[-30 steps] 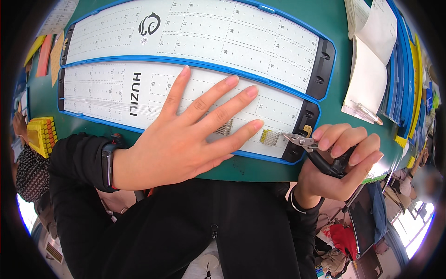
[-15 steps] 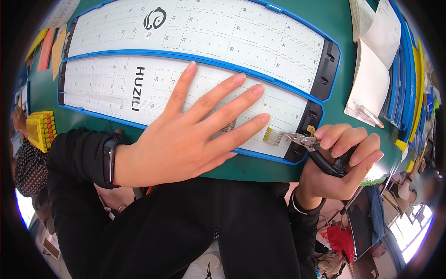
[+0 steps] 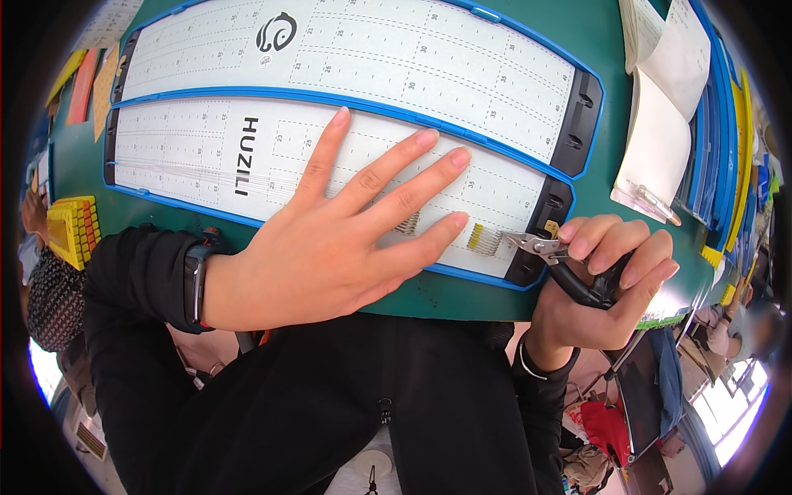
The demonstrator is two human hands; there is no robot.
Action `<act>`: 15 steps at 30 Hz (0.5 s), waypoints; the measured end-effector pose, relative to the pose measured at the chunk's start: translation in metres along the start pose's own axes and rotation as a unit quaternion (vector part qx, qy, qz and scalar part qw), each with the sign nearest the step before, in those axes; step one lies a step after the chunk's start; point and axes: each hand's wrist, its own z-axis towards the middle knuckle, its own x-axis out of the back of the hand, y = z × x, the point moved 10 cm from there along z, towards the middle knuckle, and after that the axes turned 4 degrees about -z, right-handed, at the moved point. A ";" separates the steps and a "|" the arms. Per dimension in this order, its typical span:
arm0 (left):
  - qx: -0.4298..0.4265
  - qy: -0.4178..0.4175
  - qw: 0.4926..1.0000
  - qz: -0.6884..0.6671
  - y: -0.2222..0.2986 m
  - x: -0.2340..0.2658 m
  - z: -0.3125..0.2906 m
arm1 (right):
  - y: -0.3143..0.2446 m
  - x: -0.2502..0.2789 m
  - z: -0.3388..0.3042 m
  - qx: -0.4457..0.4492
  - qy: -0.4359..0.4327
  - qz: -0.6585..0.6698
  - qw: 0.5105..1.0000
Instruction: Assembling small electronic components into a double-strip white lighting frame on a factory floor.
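An opened blue-rimmed fishing-rig case (image 3: 515, 194) with white marked boards lies on the green table. My left hand (image 3: 330, 247) rests palm down on its nearer half, fingers spread. Thin clear lines (image 3: 194, 176) run along that board and pass under the hand. A row of small metal fish hooks (image 3: 487, 240) with yellowish ends lies right of my fingers; more hooks (image 3: 407, 223) show between them. In my right hand (image 3: 620, 268) is a pair of small pliers (image 3: 573, 285) with black handles. Their metal tips are at the right end of the hook row, by the case's black end piece.
An open notebook (image 3: 656, 140) with a pen (image 3: 656, 205) lies at the right, beside blue and yellow folders (image 3: 722, 148). A yellow block-like object (image 3: 73, 233) stands at the left edge near another person's hand (image 3: 35, 213). Another person is at the far right.
My left little finger has drawn slightly back toward the others, baring a bit more of the board by the hooks. The pliers stay in nearly the same place.
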 end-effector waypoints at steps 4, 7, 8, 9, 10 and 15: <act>-0.002 -0.002 1.000 0.003 0.000 0.000 -0.001 | 0.001 0.000 -0.002 -0.001 0.004 0.006 1.000; 0.007 -0.004 1.000 0.006 -0.001 0.000 0.000 | 0.006 0.001 0.001 -0.007 0.002 0.016 1.000; 0.003 0.002 1.000 0.002 0.000 0.000 0.000 | 0.003 0.001 0.000 -0.004 0.000 0.010 1.000; 0.001 0.005 1.000 0.001 0.000 0.000 0.000 | 0.001 0.000 0.000 -0.001 -0.001 0.007 1.000; -0.006 0.014 1.000 0.015 0.001 0.000 0.000 | -0.001 -0.001 0.000 0.003 0.002 0.001 1.000; -0.032 0.046 0.998 0.012 0.007 0.005 0.007 | -0.050 0.021 0.012 0.090 -0.005 -0.054 0.994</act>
